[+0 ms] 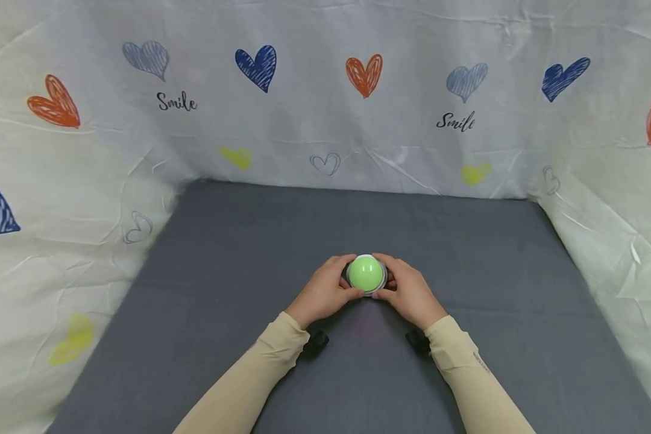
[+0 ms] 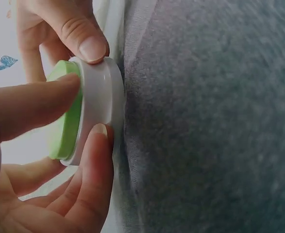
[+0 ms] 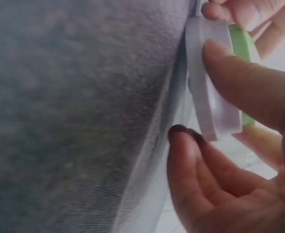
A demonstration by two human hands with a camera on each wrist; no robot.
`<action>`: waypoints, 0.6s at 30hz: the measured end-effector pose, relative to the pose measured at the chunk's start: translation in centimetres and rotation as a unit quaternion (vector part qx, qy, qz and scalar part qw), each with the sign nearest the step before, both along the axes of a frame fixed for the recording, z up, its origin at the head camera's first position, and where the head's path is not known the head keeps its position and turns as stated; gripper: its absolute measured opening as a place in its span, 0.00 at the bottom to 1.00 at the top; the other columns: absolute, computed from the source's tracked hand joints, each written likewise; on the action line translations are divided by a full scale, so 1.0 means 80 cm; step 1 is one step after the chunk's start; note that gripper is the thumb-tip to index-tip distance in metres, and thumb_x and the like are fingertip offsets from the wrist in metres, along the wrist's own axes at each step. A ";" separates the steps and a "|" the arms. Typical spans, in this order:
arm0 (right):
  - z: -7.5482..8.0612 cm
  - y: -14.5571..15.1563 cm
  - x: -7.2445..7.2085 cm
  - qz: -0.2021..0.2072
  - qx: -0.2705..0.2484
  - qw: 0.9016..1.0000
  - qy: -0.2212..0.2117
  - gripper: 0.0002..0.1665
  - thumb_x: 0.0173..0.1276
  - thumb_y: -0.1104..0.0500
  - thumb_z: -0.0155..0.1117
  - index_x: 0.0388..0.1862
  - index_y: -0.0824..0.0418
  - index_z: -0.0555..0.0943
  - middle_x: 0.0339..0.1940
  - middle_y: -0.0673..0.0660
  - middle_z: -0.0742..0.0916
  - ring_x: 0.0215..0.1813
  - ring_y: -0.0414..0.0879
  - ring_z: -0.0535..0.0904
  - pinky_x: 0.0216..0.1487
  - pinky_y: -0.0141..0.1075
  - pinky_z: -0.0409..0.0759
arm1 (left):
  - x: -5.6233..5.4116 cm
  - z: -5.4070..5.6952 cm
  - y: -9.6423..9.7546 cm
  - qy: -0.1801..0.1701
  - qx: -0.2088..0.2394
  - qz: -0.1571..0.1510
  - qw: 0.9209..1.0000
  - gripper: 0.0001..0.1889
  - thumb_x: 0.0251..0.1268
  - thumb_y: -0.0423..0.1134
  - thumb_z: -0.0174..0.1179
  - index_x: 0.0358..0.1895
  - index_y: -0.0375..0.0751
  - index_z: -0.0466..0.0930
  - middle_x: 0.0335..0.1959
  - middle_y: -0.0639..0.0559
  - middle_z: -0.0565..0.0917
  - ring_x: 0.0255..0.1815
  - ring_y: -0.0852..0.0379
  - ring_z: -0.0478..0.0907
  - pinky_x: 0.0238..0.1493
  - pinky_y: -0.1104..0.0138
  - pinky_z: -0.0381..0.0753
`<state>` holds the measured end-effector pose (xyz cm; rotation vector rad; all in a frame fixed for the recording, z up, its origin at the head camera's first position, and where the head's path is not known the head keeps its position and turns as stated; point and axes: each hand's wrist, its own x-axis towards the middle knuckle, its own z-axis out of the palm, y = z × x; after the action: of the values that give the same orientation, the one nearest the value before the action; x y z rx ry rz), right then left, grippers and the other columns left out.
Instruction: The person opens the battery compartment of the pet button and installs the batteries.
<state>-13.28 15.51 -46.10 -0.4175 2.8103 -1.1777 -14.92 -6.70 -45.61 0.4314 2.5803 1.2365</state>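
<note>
A round push button (image 1: 366, 274) with a glossy green top and a white base is held between both hands over the grey cloth, in the middle of the head view. My left hand (image 1: 327, 290) grips its left side, thumb at the near edge and fingers round the far side. From the right, my right hand (image 1: 411, 294) grips it in a mirrored way. Seen edge-on in the left wrist view, the white base (image 2: 97, 97) is close to the cloth, with fingertips on its side. In the right wrist view, the right thumb (image 3: 229, 73) presses the base's side.
Grey cloth (image 1: 239, 253) covers the table. White sheeting (image 1: 304, 120) printed with hearts and "Smile" hangs at the back and along both sides. Small black devices sit under the left wrist (image 1: 316, 343) and the right wrist (image 1: 418, 342).
</note>
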 end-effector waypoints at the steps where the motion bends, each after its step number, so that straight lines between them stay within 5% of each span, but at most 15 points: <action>1: 0.001 -0.001 -0.003 0.002 0.006 1.000 -0.001 0.49 0.67 0.61 0.81 0.84 0.52 0.70 0.64 0.62 0.85 0.55 0.52 0.87 0.58 0.49 0.88 | -0.001 0.000 0.001 0.004 -0.005 0.002 1.000 0.41 0.70 0.43 0.76 0.82 0.41 0.67 0.71 0.42 0.77 0.43 0.60 0.81 0.48 0.63 0.85; 12: -0.002 -0.003 -0.015 -0.003 0.079 0.997 -0.001 0.44 0.72 0.54 0.78 0.83 0.59 0.71 0.78 0.64 0.78 0.76 0.65 0.73 0.76 0.61 0.75 | -0.013 -0.005 -0.002 0.037 -0.057 -0.026 0.997 0.37 0.78 0.45 0.68 0.84 0.39 0.65 0.76 0.37 0.75 0.56 0.50 0.80 0.58 0.55 0.82; 18: 0.005 0.013 -0.014 -0.003 0.078 0.997 -0.019 0.48 0.74 0.46 0.76 0.85 0.59 0.67 0.82 0.64 0.75 0.81 0.66 0.69 0.79 0.63 0.72 | -0.015 -0.009 -0.018 0.037 -0.051 -0.028 0.998 0.38 0.79 0.47 0.67 0.85 0.41 0.64 0.77 0.40 0.74 0.51 0.56 0.83 0.53 0.60 0.85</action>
<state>-14.40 16.52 -45.73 -0.3701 2.8458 -0.9471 -16.15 -8.12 -46.35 0.5354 2.6591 1.0834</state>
